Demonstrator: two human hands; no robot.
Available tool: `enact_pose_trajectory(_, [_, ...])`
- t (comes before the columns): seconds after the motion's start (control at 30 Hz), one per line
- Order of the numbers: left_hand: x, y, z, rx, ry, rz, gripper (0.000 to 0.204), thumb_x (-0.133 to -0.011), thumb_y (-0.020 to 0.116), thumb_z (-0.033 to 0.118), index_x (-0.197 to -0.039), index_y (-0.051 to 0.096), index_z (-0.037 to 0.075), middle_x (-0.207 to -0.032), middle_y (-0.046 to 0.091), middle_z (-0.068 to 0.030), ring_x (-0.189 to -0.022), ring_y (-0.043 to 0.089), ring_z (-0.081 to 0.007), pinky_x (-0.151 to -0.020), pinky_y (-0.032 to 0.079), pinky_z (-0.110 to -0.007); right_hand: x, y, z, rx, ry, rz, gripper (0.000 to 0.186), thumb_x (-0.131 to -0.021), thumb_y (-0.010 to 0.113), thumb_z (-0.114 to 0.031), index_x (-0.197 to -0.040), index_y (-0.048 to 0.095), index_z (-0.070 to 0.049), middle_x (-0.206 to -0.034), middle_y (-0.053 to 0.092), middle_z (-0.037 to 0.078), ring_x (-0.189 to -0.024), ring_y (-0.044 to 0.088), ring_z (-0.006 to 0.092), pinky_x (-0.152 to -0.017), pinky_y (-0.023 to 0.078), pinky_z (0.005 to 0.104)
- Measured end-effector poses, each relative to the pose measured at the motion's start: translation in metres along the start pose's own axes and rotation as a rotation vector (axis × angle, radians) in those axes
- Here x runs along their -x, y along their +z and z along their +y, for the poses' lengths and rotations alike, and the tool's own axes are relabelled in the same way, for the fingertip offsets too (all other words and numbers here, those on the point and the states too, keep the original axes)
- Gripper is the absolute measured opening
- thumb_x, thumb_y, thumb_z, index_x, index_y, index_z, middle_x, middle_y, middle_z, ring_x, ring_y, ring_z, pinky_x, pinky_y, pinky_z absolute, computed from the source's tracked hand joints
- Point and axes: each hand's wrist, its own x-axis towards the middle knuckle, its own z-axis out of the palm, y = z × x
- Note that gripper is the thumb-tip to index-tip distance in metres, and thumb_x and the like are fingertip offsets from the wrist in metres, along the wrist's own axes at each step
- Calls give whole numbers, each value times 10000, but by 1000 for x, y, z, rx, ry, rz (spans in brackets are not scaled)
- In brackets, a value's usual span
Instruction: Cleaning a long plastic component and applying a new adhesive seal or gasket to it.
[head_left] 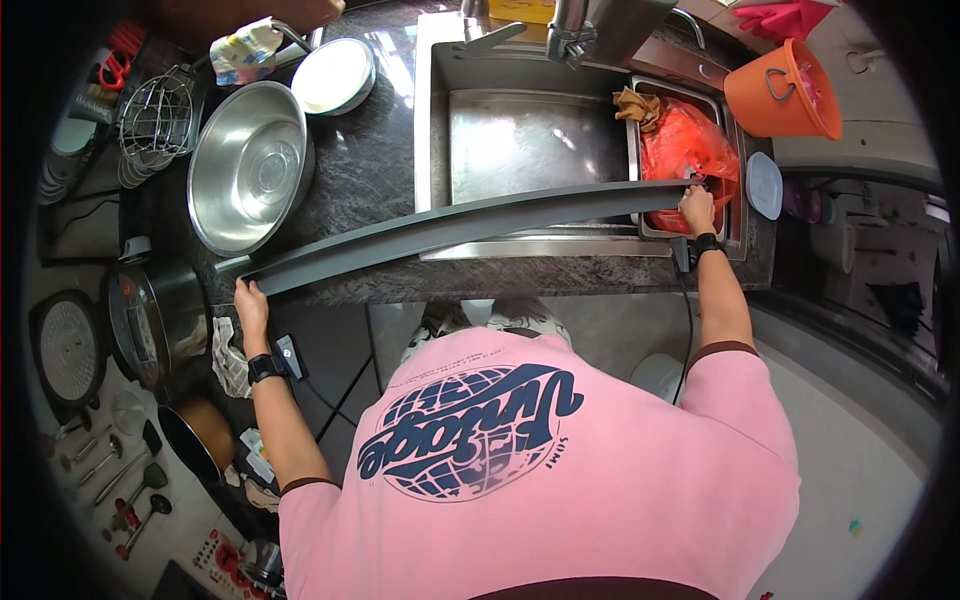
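A long grey strip with a channel-like profile (470, 222) spans the front of the counter and the sink (435, 110). My left hand (250, 295) grips its left end, just below a large steel bowl (230, 170) on the counter. My right hand (697, 205) is closed on the strip's right end, over the smaller right basin, where a red plastic bag (675, 135) and a crumpled brown cloth (635, 105) lie. The strip crosses in front of the main basin.
An orange bucket (760, 100) and a pale blue lid (763, 185) stand at the right. A white round container (330, 75), a wire rack (155, 115), a steel cooker (150, 320), a pan (190, 440) and several utensils (115, 470) are at the left.
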Motion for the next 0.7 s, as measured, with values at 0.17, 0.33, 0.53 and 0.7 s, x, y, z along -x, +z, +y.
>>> enact_pose_trajectory(0.17, [0,1,-6,13,3,0,333,-841,464,126,-1089,463,-96,-962,538,-321,-937,507,-449,-794,411,-443,-9,4,8,-14,-237,79,228,-741,474,-86,-931,589,-36,-997,553,151,-937,498,359,-810,431,424])
enact_pose_trajectory(0.33, [1,8,-34,-90,-74,43,341,-839,458,119,-1095,459,-106,-980,537,-315,-959,503,-441,-810,409,-428,-5,10,-1,-196,-157,117,156,-723,488,-66,-778,624,-16,-859,576,179,-841,528,359,-761,435,421])
enact_pose_trajectory(0.53, [3,6,-58,-64,-105,29,362,-837,462,119,-1114,448,-114,-1061,506,-318,-1029,475,-426,-864,386,-407,40,9,-64,-403,-526,278,113,-706,534,-23,-775,621,-1,-827,564,156,-834,525,332,-746,433,408])
enact_pose_trajectory(0.7, [12,-8,-84,-150,-122,21,384,-840,462,98,-1170,409,-93,-1137,477,-292,-1087,452,-393,-912,360,-382,53,-7,-73,-347,-532,279,154,-746,519,-46,-849,631,-22,-875,557,144,-884,505,307,-760,428,385])
